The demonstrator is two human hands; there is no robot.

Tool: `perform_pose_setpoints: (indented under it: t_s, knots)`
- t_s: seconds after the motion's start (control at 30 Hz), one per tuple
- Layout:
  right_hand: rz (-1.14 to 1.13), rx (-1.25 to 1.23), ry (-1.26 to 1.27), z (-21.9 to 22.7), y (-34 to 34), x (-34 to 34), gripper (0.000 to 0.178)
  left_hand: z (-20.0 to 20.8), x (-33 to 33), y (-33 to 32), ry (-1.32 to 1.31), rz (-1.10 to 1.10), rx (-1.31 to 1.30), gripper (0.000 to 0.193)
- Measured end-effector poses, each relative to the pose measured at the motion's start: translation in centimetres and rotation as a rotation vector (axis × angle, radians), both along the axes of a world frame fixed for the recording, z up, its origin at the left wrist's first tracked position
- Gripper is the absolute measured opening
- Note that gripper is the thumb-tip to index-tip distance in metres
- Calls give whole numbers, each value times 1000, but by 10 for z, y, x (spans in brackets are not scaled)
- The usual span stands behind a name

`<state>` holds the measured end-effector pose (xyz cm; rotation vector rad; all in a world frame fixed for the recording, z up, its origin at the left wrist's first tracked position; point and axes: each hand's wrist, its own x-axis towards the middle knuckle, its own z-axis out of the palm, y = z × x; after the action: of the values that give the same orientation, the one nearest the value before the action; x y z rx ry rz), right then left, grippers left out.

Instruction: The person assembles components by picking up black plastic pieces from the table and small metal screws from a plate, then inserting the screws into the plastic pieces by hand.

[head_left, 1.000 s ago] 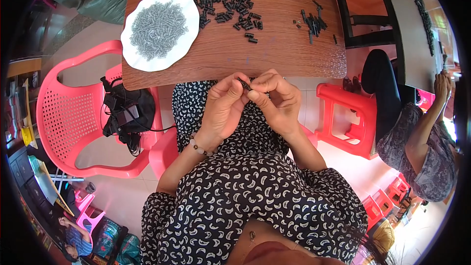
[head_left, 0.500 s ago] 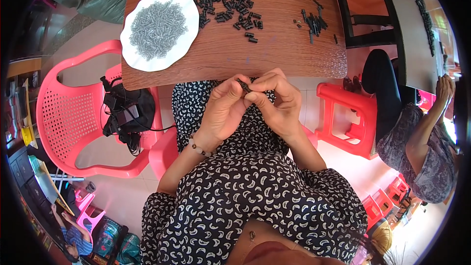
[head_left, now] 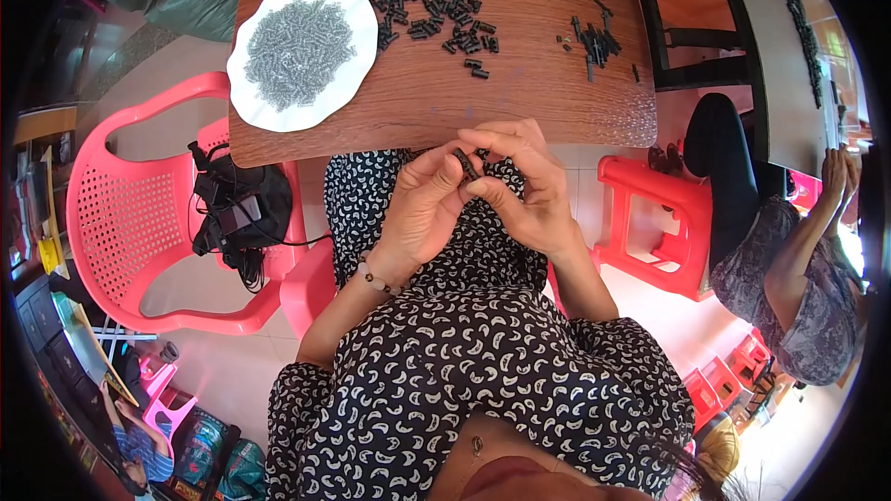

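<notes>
Both my hands meet just past the table's near edge, above my lap, around a small black cylindrical part point(head_left: 466, 165). My left hand point(head_left: 424, 204) pinches it between thumb and fingers. With thumb and forefinger at its two ends, my right hand point(head_left: 531, 193) also grips the part, which is tilted. Fingers hide some of it. On the wooden table point(head_left: 548, 107), a white wavy-rimmed plate point(head_left: 243, 97) holds a heap of small metal springs point(head_left: 299, 51). Beside the plate lies a loose pile of short black parts point(head_left: 445, 9). Thin black pieces point(head_left: 599, 40) lie farther right.
A pink plastic armchair point(head_left: 125, 204) at the left carries a black bag with cables point(head_left: 243, 218). Red stools point(head_left: 654, 223) stand at the right. Another person point(head_left: 789, 288) sits at a table at the far right. A further person point(head_left: 139, 436) is at the lower left.
My right forefinger has lifted and straightened a little, so more of the black part shows. My left hand stays nearly where it was.
</notes>
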<state>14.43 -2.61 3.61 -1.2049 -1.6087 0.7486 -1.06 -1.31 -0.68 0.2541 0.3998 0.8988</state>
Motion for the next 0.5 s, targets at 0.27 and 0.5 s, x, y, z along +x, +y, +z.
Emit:
perform_pose_setpoints:
  t_s: [0.27,0.5]
  knots:
    - [53,-42,-34,1,2,1,36,-1,1,0,24,37,28,26]
    - [53,-47,6,-2,0,1,32,-3,-3,0,-7,-14,-1,24]
